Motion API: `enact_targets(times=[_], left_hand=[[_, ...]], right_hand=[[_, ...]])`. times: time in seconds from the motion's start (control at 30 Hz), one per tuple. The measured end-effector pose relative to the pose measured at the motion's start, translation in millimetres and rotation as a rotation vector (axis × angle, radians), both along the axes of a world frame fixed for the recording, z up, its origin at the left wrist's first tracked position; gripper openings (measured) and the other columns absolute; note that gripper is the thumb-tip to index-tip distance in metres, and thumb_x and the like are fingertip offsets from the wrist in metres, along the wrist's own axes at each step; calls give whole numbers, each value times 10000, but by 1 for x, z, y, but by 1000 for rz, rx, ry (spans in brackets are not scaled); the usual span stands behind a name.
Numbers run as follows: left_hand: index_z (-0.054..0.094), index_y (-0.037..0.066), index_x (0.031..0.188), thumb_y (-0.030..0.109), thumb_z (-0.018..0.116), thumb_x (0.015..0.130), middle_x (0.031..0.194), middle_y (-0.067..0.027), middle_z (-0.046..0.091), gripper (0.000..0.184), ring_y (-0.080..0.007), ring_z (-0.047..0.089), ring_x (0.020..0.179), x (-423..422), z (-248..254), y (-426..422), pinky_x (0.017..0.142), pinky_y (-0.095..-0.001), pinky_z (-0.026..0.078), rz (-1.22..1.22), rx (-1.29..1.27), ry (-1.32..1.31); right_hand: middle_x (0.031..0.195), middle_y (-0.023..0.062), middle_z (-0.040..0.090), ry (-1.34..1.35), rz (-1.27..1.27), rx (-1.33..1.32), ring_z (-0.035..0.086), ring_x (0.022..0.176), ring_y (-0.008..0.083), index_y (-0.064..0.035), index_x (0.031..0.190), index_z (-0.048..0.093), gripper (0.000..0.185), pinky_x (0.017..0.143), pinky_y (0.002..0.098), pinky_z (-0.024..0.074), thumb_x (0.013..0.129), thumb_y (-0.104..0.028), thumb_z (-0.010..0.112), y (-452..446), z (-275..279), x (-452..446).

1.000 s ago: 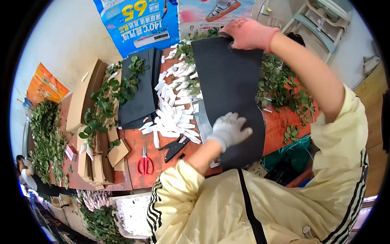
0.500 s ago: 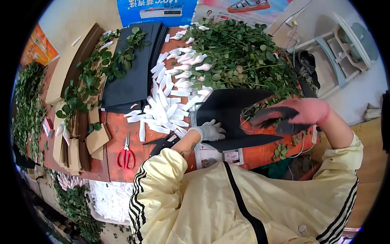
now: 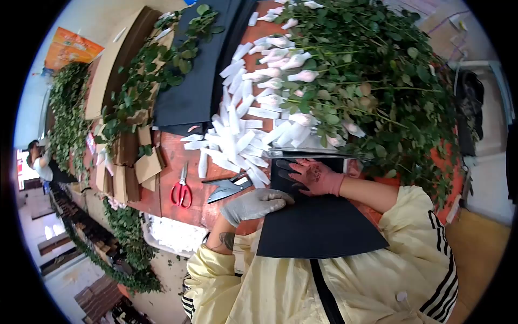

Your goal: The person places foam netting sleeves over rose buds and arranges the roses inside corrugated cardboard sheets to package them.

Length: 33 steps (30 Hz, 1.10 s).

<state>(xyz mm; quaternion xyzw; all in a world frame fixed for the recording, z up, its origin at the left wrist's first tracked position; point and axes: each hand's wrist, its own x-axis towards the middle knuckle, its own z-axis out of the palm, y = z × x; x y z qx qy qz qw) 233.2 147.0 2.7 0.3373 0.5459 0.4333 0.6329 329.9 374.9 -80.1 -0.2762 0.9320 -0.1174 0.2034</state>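
A black sheet [image 3: 324, 229] lies at the table's front edge and reaches over my lap, its near edge curved. On its left side rests my left hand [image 3: 256, 206], in a grey glove, fingers together at the sheet's edge. My right hand [image 3: 313, 177], in a pink glove with dark fingers, lies spread flat on the sheet's far part. Beyond it are leafy stems [image 3: 372, 86] with pale buds in white net sleeves [image 3: 280, 62]. Loose white sleeves [image 3: 234, 140] are heaped to the left of the sheet, near a black stapler [image 3: 229, 187].
Red-handled scissors [image 3: 181, 194] lie on the red table [image 3: 202, 213]. Further left are black sheets [image 3: 189, 100], brown cardboard pieces [image 3: 116, 70] and more greenery [image 3: 67, 113]. Another person [image 3: 42, 161] is at the far left. A white bin [image 3: 175, 235] stands below the table.
The black sheet has been turned and drawn toward my body. My right hand has moved left from the greenery onto the sheet. The view has shifted.
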Motion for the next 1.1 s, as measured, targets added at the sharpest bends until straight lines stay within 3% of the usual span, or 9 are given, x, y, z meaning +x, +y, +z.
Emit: enact_targets(times=[0.2, 0.33, 0.43, 0.53, 0.6, 0.9, 0.97, 1.03, 1.1], left_hand=[[529, -28, 1177, 192, 582, 886, 1097, -76, 598, 369, -180, 547, 1025, -38, 0, -79, 901, -313, 429, 592, 105, -111], [563, 53, 1100, 163, 631, 708, 1130, -169, 565, 413, -356, 536, 1005, -107, -18, -161, 872, -410, 440, 792, -274, 1591], [476, 101, 1241, 113, 611, 675, 1344, -171, 406, 582, -341, 377, 1245, -159, -31, -226, 1009, -438, 329, 614, -651, 1701], [355, 130, 1352, 160, 653, 630, 1367, -153, 382, 782, -347, 329, 1284, -180, -19, -255, 1043, -440, 283, 432, -862, 1565], [331, 140, 1368, 195, 694, 593, 1346, -140, 405, 858, -335, 342, 1276, -180, -23, -269, 1052, -437, 271, 361, -934, 1529], [410, 45, 1296, 438, 727, 547, 1153, -180, 573, 904, -321, 521, 1111, -179, 49, -273, 1045, -439, 266, 249, -1095, 1423], [402, -19, 1290, 379, 712, 644, 1197, -180, 551, 820, -279, 516, 1138, -160, 94, -256, 1029, -430, 318, 456, -786, 1393], [413, -61, 1269, 286, 659, 740, 1191, -194, 547, 679, -277, 502, 1159, -125, 113, -229, 981, -418, 384, 902, 130, 828], [434, -77, 1250, 200, 615, 804, 1203, -202, 528, 556, -297, 467, 1187, -75, 143, -175, 975, -411, 390, 949, 531, 152]], right_hand=[[1383, 137, 348, 39, -22, -34, 304, 1292, 330, -116, 1275, 439, 598, 1071, 448, 230, 792, -457, 526, 1, -6, 2], [1385, 143, 344, 45, 14, -27, 302, 1293, 322, -103, 1286, 428, 621, 1074, 437, 232, 780, -437, 564, 5, 10, -3], [1398, 148, 322, 11, 54, 86, 322, 1284, 316, -83, 1299, 412, 631, 1074, 410, 248, 784, -403, 590, 1, 52, -3], [1355, 149, 398, -115, -103, -79, 412, 1216, 286, -63, 1295, 419, 589, 1017, 369, 332, 806, -329, 609, -11, 143, -5], [1268, 128, 502, -549, -601, -341, 520, 1064, 220, -53, 1275, 443, 541, 901, 315, 421, 801, -214, 649, -32, 194, -9], [1194, 79, 554, -609, -729, -756, 544, 844, 117, -4, 1229, 469, 493, 776, 267, 469, 793, -109, 675, -17, 201, 7], [1175, 114, 552, -572, -543, -590, 562, 888, 134, 12, 1208, 477, 467, 830, 291, 463, 822, -177, 659, -18, 231, -1], [1156, 127, 553, -624, -647, -887, 561, 952, 155, 29, 1204, 485, 543, 854, 294, 449, 822, -318, 655, -22, 262, 0], [1150, 105, 542, -501, -512, -838, 536, 1014, 144, 17, 1230, 481, 580, 831, 271, 446, 799, -315, 681, -26, 293, -10]])
